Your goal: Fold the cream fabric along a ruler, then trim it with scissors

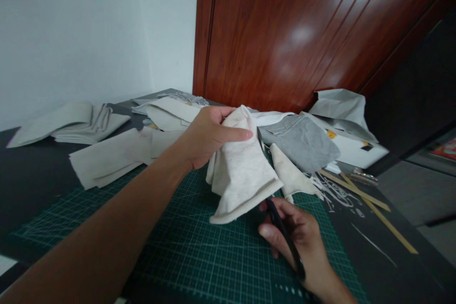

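Observation:
My left hand (213, 135) grips a cream piece of fabric (244, 171) by its top, the thumb lying across the front. The fabric hangs over the green cutting mat (206, 242) with its lower hem flaring out. In my right hand (299, 232) is a pair of black-handled scissors (285, 232). Their blades run up behind the fabric's right side, and the dark tip shows near the left thumb. Whether the blades are apart is hidden by the cloth. Just right of the fabric, another cream cloth piece (294, 175) lies on the mat.
Folded cream fabric (78, 121) and flat cream pieces (110, 156) lie at left. Grey cloth (299, 140) and a white plastic bag (342, 104) are at back right. Wooden rulers (381, 216) cross beside thin white scraps (338, 192). A wall and a wooden door (278, 33) stand behind.

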A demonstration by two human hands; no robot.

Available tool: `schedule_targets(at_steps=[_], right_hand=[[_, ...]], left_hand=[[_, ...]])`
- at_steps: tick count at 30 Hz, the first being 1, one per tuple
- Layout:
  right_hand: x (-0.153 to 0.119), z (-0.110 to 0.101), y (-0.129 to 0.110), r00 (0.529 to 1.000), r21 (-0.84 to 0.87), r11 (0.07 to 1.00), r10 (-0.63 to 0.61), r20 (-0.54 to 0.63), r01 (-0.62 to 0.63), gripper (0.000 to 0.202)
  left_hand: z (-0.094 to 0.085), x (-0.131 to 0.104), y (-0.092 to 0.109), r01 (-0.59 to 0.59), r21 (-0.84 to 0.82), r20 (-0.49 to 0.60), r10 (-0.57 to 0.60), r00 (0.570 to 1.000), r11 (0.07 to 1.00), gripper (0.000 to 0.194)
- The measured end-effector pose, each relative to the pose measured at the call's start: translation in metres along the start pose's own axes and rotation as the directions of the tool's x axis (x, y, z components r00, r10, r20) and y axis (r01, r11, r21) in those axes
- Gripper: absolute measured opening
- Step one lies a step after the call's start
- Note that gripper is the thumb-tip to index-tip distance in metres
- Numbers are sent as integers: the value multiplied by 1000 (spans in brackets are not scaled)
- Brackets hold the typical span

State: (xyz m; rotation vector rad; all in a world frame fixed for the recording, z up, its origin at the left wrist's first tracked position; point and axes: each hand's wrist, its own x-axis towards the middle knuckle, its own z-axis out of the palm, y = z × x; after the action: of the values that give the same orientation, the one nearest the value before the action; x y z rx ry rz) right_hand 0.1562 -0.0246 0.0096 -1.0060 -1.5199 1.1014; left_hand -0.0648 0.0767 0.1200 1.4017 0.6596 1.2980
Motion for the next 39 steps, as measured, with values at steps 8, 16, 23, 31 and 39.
schedule_targets(at_steps=[8, 16, 23, 31, 39], right_hand=[[-2, -2, -3, 995, -39, 994, -96, 38, 98, 31], [-2, -3, 1, 997, -10, 998, -57, 54, 58, 33], [-2, -2, 1, 996, -28, 996, -78, 44, 79, 27], [0, -3, -4, 996, -91, 992, -86, 14, 87, 28], [0, -1, -5, 997, -79, 994, -76, 15, 77, 30]], left_hand=[[1, -1, 0, 40, 76, 42, -44, 998, 996, 29], [1, -2, -3, 51, 120, 66, -60, 996, 991, 28], [1, -3, -2, 80, 114, 66, -88, 994, 990, 29], [-1, -1, 1, 122, 81, 82, -129, 988, 989, 29], [1, -3, 4, 156, 27, 47, -157, 986, 987, 33]])
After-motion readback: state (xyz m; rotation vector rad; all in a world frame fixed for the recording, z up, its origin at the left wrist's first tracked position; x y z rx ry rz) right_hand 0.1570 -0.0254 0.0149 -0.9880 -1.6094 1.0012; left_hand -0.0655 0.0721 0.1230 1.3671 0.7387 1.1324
